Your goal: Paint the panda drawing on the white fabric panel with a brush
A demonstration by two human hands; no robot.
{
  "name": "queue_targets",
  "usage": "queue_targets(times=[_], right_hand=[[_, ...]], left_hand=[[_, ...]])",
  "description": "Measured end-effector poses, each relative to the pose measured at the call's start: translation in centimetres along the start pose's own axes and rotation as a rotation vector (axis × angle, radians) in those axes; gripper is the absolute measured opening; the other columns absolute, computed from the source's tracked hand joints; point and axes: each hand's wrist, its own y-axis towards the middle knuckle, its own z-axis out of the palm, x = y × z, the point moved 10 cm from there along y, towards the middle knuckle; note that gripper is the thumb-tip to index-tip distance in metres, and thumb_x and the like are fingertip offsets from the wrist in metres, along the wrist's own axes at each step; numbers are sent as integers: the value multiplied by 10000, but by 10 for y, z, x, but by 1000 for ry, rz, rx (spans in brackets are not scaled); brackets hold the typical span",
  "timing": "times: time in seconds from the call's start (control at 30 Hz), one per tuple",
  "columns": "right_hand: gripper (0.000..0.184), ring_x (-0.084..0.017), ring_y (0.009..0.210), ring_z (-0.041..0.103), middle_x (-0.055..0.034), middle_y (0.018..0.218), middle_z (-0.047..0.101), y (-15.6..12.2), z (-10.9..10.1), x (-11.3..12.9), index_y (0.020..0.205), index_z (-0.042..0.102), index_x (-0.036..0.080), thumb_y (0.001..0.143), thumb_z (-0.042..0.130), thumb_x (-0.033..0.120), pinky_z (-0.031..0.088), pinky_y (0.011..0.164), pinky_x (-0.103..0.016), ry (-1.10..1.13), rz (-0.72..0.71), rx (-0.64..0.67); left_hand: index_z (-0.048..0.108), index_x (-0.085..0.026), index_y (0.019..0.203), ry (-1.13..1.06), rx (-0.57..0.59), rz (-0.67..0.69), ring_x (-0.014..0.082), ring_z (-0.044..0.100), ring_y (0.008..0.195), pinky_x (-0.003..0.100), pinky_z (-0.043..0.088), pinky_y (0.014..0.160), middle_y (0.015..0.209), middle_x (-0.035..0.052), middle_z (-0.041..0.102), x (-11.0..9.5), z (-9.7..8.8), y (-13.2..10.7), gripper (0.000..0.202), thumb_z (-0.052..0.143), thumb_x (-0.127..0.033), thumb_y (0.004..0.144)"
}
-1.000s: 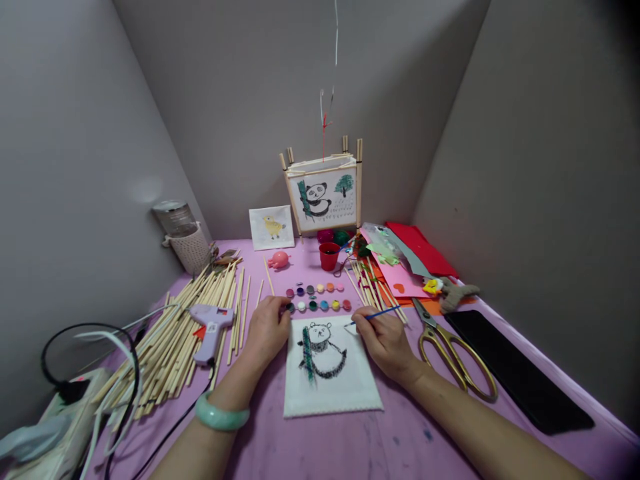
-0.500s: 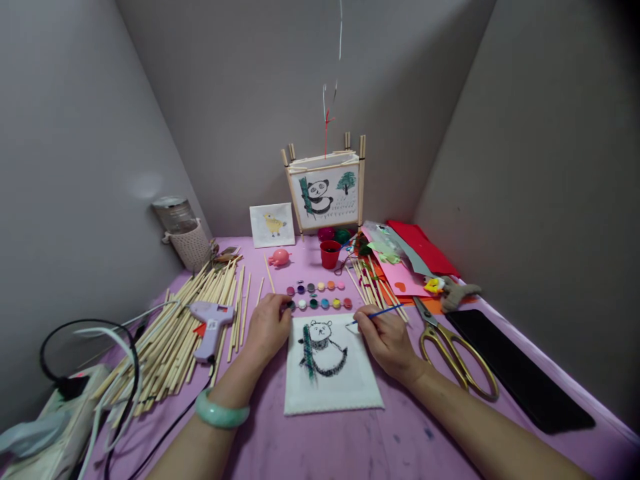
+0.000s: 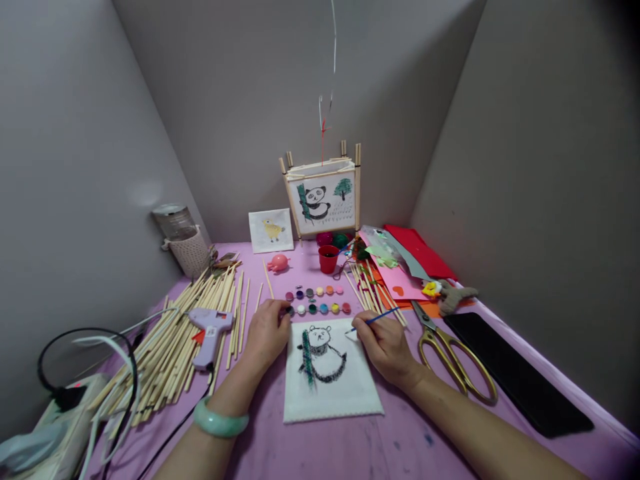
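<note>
My right hand (image 3: 386, 348) is closed around a thin blue paintbrush (image 3: 373, 321). The brush tip is at the upper right of a white canvas (image 3: 334, 403), by a bare patch beside the painted panda (image 3: 320, 353). The panda has black outlines and clings to a green bamboo stalk (image 3: 307, 360). Left of the canvas, my left hand (image 3: 269, 330) rests with its fingers bent. Its thumb and forefinger are closed about the left end of the nearer paint pot strip (image 3: 313, 309). A second paint pot strip (image 3: 320, 291) lies just behind.
Bamboo sticks (image 3: 180, 340) and a glue gun (image 3: 213, 330) lie left. Scissors (image 3: 455, 357) and a black phone-like slab (image 3: 520, 373) lie right. Behind stand a red cup (image 3: 328, 260), a panda lantern (image 3: 320, 200) and a duck picture (image 3: 271, 231). Coloured sheets (image 3: 400, 277) lie back right.
The view has tilted up slightly, so most things sit a little lower in it. Both hands keep nearly the same places, with the brush still in the right one.
</note>
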Motion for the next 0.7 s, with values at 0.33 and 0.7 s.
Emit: queue_targets(times=[0.33, 0.7], right_hand=[[330, -140, 576, 550, -13, 632, 568, -8, -8, -27, 704, 584, 186, 945, 436, 356, 431, 587, -264, 233, 271, 0], [373, -157, 708, 573, -34, 769, 631, -39, 13, -49, 919, 614, 186, 838, 558, 546, 467, 673, -285, 807, 804, -224]], left_hand=[[637, -143, 1020, 36, 10, 6, 206, 608, 920, 341, 480, 843, 985, 86, 648, -3, -2, 0, 276, 489, -115, 789], [634, -146, 1034, 25, 1, 3, 200, 613, 910, 342, 481, 851, 1016, 81, 643, 0, 0, 0, 279, 492, -124, 795]])
